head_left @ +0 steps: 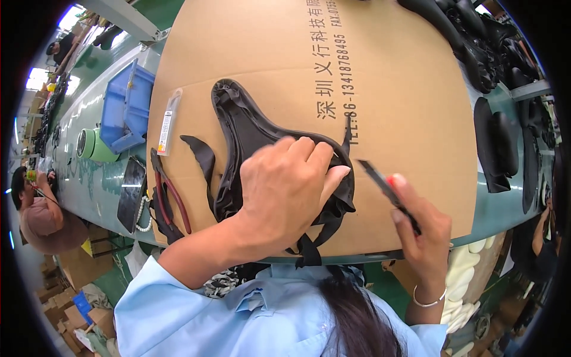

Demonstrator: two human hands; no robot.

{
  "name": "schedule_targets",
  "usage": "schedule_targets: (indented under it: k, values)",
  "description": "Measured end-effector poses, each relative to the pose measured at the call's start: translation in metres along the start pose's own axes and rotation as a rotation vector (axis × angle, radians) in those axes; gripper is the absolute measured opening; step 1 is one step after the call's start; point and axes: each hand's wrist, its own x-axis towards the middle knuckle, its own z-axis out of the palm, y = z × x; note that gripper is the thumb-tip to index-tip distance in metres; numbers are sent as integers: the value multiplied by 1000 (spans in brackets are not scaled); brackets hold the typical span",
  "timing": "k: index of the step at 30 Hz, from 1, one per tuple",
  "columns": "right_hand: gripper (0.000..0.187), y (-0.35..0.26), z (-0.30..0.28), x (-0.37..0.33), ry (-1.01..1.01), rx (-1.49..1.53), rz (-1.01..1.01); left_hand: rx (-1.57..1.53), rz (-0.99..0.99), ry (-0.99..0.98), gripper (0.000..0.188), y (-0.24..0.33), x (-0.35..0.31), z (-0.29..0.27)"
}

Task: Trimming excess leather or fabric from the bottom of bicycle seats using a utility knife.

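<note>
The black saddle-shaped piece (pixel 244 122) lies on a cardboard sheet (pixel 410 89). The left hand (pixel 285 190), fingers curled, hides its near part; whether they pinch it cannot be told. The right hand (pixel 427 232) closes around a black knife (pixel 382 183). Leftward: black strip (pixel 203 157), red-handled pliers (pixel 179 199), slim packet (pixel 169 125), blue bin (pixel 113 113).

This is a workshop, much like a small factory floor. A long green desk (pixel 89 178) carries a blue plastic bin (pixel 113 110), pliers (pixel 179 201) and a cardboard sheet (pixel 428 119) serving as a work surface, with a knife (pixel 389 193) in use above it. Black padded pieces (pixel 476 35) lie heaped, pale ones (pixel 461 279) are piled lower, boxes (pixel 65 315) crowd the floor, and another person (pixel 44 223) is beside the desk.
</note>
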Motion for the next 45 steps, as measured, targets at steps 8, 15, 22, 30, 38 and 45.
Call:
schedule_targets:
  k: [8,15,22,30,38,45]
  values:
    - [54,-1,-4,35,-164,-41,-143,-391,-64,-200,15,-25,5,-2]
    - [60,-23,0,5,-350,-104,89,-810,-436,-126,16,-27,1,-7]
    - [55,-22,30,-8,-21,23,140,-1286,-711,-33,15,-12,0,-6]
    - [53,4,9,57,-389,321,495,-803,55,-244,22,-46,87,8]
    - [57,-16,38,6,6,121,170,-1103,-177,32,21,-40,95,-18]
    - [56,-10,27,24,-121,-9,170,-257,138,-252,25,-33,73,2]
